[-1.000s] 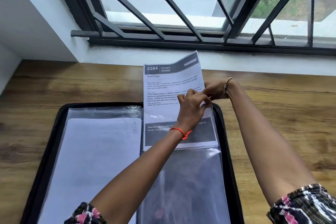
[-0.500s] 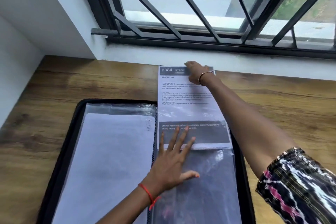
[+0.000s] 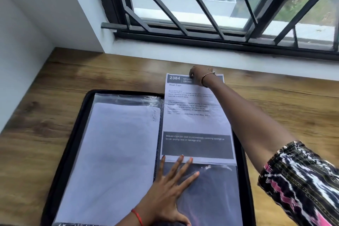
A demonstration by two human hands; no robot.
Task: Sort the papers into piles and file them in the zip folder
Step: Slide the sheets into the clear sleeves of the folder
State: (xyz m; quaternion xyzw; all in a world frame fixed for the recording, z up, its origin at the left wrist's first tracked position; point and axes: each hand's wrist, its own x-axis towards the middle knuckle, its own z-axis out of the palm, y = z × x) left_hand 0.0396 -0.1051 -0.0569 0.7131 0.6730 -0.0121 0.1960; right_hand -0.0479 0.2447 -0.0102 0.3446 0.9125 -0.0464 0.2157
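The zip folder [image 3: 75,134] lies open on the desk [image 3: 45,115], low and centre in the frame. My left hand [image 3: 170,194] lies flat, fingers spread, on its right clear sleeve [image 3: 211,198], fingertips touching the bottom edge of the printed sheet [image 3: 194,124]. That sheet reaches past the folder's top rim. My right hand [image 3: 199,73] sits on the sheet's top edge, upper centre; whether it pinches I cannot tell.

Your right hand [image 3: 200,73], toward the table's far edge, shows only its back, so its fingers and any hold on the sheet [image 3: 194,123] are hidden. Your wrist covers the header past 2384. The small print is too blurred to read. The zip folder's [image 3: 75,134] near edge runs off the bottom.
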